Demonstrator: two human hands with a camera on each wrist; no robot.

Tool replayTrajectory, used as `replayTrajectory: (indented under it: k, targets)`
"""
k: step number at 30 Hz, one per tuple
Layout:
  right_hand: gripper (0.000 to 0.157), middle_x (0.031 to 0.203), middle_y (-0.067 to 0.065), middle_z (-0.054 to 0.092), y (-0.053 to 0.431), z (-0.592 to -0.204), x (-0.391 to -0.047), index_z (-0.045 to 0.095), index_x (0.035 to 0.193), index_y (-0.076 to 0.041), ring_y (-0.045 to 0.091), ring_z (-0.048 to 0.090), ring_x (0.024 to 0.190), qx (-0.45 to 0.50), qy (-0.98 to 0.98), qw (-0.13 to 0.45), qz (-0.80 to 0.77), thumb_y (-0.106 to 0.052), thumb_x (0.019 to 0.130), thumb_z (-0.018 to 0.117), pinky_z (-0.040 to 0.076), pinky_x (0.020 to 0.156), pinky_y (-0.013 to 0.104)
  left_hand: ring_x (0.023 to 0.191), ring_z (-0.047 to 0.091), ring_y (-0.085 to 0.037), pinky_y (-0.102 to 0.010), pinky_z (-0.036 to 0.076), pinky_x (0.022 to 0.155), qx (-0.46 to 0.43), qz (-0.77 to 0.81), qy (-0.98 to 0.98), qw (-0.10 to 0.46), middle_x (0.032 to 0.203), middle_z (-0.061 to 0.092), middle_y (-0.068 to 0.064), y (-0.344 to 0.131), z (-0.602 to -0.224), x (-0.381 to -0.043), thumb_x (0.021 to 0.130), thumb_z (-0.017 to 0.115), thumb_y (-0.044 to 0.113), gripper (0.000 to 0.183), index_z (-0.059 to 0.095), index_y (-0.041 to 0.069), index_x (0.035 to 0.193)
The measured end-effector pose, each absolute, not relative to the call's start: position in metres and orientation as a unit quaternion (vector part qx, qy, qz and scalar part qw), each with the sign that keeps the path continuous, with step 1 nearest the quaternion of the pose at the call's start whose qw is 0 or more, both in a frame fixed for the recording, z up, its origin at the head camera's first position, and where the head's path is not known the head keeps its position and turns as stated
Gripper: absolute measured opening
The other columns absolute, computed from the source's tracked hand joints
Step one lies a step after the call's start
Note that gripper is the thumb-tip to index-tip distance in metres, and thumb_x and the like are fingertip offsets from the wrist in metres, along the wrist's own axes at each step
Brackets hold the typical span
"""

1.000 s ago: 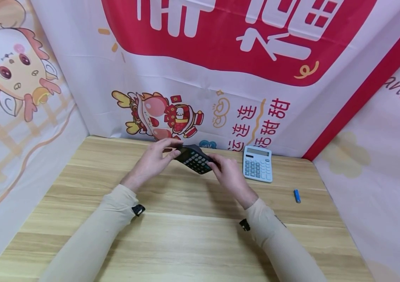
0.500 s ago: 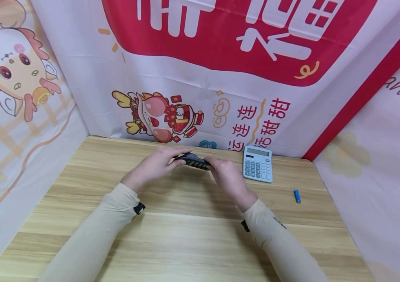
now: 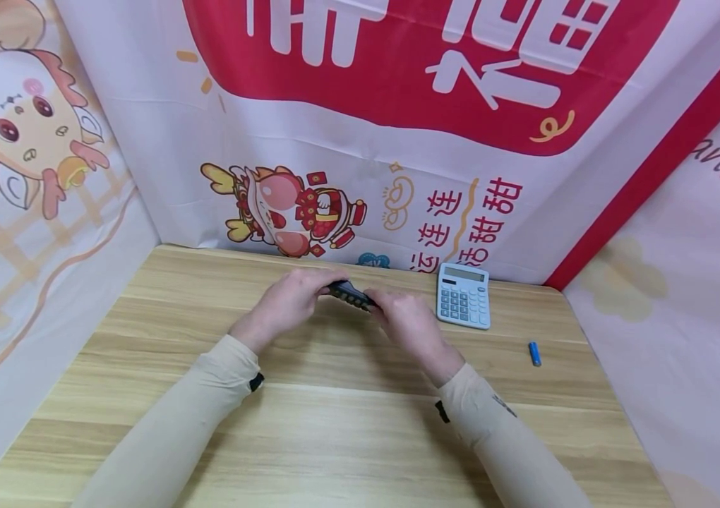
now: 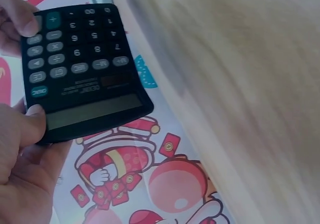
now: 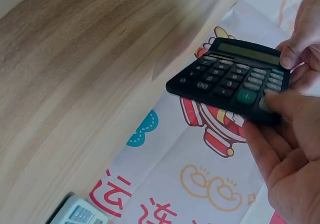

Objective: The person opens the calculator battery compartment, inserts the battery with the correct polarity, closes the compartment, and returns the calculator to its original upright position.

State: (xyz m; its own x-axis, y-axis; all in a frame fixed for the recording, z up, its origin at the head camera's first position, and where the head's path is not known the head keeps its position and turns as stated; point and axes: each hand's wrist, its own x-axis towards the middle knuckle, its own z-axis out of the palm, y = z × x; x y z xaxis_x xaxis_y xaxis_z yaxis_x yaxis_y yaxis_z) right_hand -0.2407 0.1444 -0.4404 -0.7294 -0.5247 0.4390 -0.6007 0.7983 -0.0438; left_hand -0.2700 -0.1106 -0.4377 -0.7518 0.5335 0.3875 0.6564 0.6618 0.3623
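A black desk calculator (image 3: pixel 351 294) is held up over the back of the table between both hands, almost edge-on in the head view. Its grey and green keys and blank-looking display face the left wrist view, where the calculator (image 4: pixel 82 64) appears upside down. My left hand (image 3: pixel 286 303) pinches the corner beside the display, thumb on the front face. At the keypad end, my right hand (image 3: pixel 412 326) grips the corner near the green plus key, its thumb over the edge keys, as the right wrist view shows with the calculator (image 5: pixel 232 79). The calculator's back is hidden.
To the right, a light blue calculator (image 3: pixel 464 296) lies against the backdrop at the table's rear edge. A blue battery (image 3: pixel 534 353) rests nearer the right side of the wooden table (image 3: pixel 334 437). Printed cloth (image 3: pixel 360 113) hangs behind and along both sides.
The black calculator has tipped from showing its keypad to nearly edge-on in the head view. My left hand has moved slightly down and turned; the right hand keeps its grip.
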Motion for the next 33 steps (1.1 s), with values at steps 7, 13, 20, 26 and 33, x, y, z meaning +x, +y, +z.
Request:
replayTrajectory:
  k: [7, 13, 20, 26, 33]
  targets:
    - [0.033, 0.113, 0.0, 0.082, 0.152, -0.44, -0.238, 0.076, 0.126, -0.017, 0.016, 0.08, 0.094, 0.294, -0.932, 0.139, 0.163, -0.04, 0.101, 0.071, 0.065, 0.079, 0.036, 0.119, 0.075, -0.019, -0.042, 0.062, 0.104, -0.335, -0.245, -0.898, 0.147, 0.13, 0.077, 0.002, -0.111, -0.443, -0.268, 0.098, 0.067, -0.006, 0.052, 0.068, 0.031, 0.134]
    - [0.05, 0.128, -0.004, 0.078, 0.163, -0.438, -0.24, 0.075, 0.131, -0.023, 0.013, 0.075, 0.115, 0.247, -0.94, 0.081, 0.219, -0.059, 0.107, 0.051, 0.064, 0.096, 0.04, 0.121, 0.075, -0.018, -0.039, 0.061, 0.105, -0.35, -0.233, -0.893, 0.16, 0.131, 0.077, 0.003, -0.108, -0.447, -0.264, 0.094, 0.07, -0.009, 0.057, 0.07, 0.03, 0.136]
    - [0.046, 0.123, -0.006, 0.08, 0.168, -0.44, -0.245, 0.075, 0.129, -0.023, 0.011, 0.076, 0.108, 0.241, -0.939, 0.083, 0.231, -0.055, 0.109, 0.048, 0.066, 0.09, 0.038, 0.122, 0.074, -0.016, -0.034, 0.06, 0.105, -0.385, -0.227, -0.879, 0.163, 0.134, 0.076, 0.003, -0.099, -0.455, -0.258, 0.094, 0.069, -0.011, 0.057, 0.07, 0.025, 0.137]
    - [0.043, 0.122, -0.006, 0.08, 0.171, -0.443, -0.246, 0.075, 0.129, -0.024, 0.01, 0.076, 0.106, 0.244, -0.938, 0.085, 0.23, -0.052, 0.11, 0.049, 0.066, 0.089, 0.037, 0.121, 0.074, -0.014, -0.032, 0.061, 0.103, -0.401, -0.227, -0.873, 0.158, 0.135, 0.075, 0.004, -0.096, -0.458, -0.253, 0.096, 0.069, -0.008, 0.054, 0.07, 0.026, 0.137]
    - [0.043, 0.12, -0.005, 0.08, 0.173, -0.445, -0.247, 0.075, 0.128, -0.023, 0.011, 0.077, 0.106, 0.245, -0.94, 0.082, 0.224, -0.052, 0.11, 0.049, 0.066, 0.088, 0.037, 0.118, 0.075, -0.014, -0.034, 0.063, 0.1, -0.407, -0.217, -0.876, 0.138, 0.134, 0.076, 0.006, -0.099, -0.461, -0.249, 0.101, 0.066, 0.0, 0.046, 0.068, 0.029, 0.137]
